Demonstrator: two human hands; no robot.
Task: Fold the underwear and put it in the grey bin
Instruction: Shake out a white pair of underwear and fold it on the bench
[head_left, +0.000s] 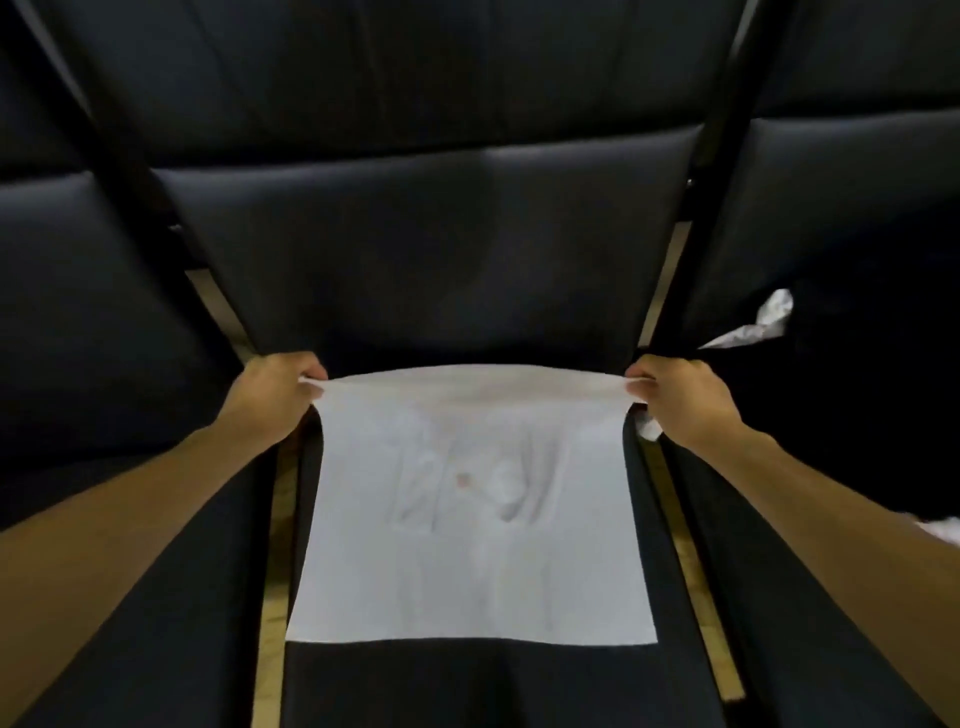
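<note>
the left hand (278, 397) pinches the far left corner of the white underwear (470, 519), fingers curled round the cloth; the right hand (680, 397) pinches the far right corner likewise. the garment stretches taut between them, its lower part lying flat on a black cushioned seat (467, 686) nearer the person. beyond the right hand lies crumpled white cloth (758, 325).

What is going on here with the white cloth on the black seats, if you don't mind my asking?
A person is spreading a white garment, apparently the underwear, over a black padded seat. The left hand and right hand each pinch a far corner and pull the top edge taut. It lies unfolded. More white cloth sits on the seat to the right. No grey bin is in view.
</note>
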